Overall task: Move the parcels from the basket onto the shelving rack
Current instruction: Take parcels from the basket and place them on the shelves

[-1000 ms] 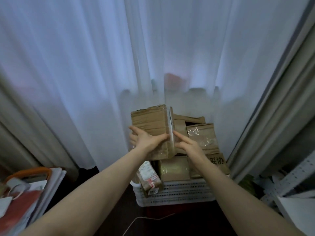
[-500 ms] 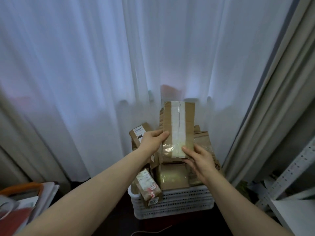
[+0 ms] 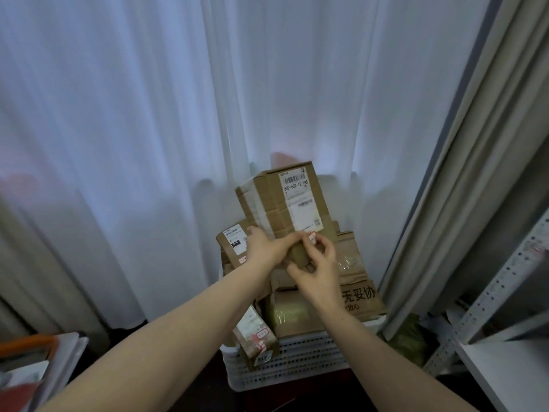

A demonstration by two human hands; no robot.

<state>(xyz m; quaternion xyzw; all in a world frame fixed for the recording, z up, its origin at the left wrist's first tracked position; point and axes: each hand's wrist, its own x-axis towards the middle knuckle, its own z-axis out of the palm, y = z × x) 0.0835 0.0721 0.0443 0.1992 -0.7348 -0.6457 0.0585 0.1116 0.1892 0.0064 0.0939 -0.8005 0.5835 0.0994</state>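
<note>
I hold a brown cardboard parcel point(image 3: 282, 203) upright above the white slatted basket point(image 3: 294, 364), its white shipping label facing me. My left hand point(image 3: 264, 248) grips the parcel's lower left edge. My right hand point(image 3: 318, 263) holds its lower end, thumb and forefinger pinching at a small sticker near the label's bottom. Several more brown parcels fill the basket, among them a small labelled box point(image 3: 234, 242) at the left, a printed carton point(image 3: 359, 295) at the right and a red-and-white box point(image 3: 257, 337) leaning at the front.
The grey metal shelving rack point(image 3: 505, 307) stands at the right, with a white shelf board point(image 3: 511, 373) low down. White sheer curtains hang behind the basket, grey drapes at both sides. A stack of things with an orange handle point(image 3: 26, 346) sits at the lower left.
The parcel has been turned in my hands from its taped side to its labelled face. My right hand moved up from under it to the sticker. The view swung slightly.
</note>
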